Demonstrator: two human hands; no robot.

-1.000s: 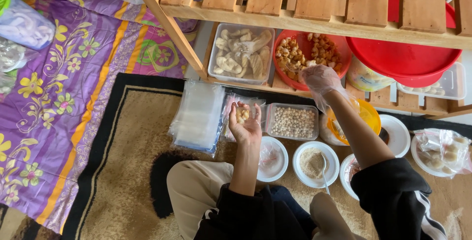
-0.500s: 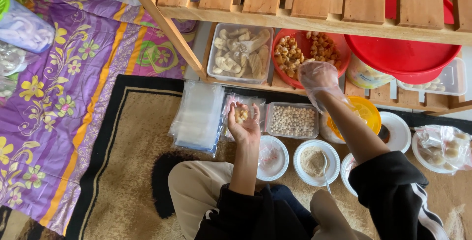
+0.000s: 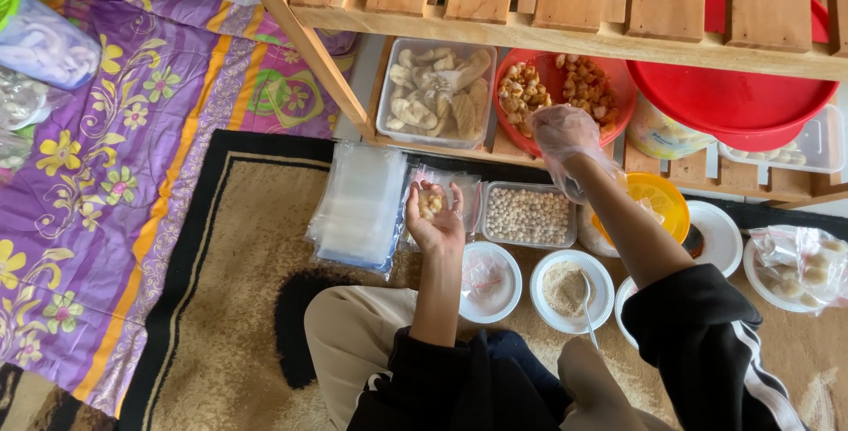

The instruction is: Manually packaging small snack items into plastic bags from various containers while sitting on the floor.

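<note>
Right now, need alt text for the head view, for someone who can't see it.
Seen from above, a seated person's gloved right hand reaches into a red bowl of fried snack pieces on a low wooden shelf, while the bare left hand cups a small bag of snacks. Clear bags, a tub of pale round pieces and white bowls sit on the rug.

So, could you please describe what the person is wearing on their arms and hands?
The left hand is bare. The right hand wears a thin, clear, crinkled plastic glove. Both black sleeves are pushed up to the elbows; the right sleeve carries white stripes along it.
</note>
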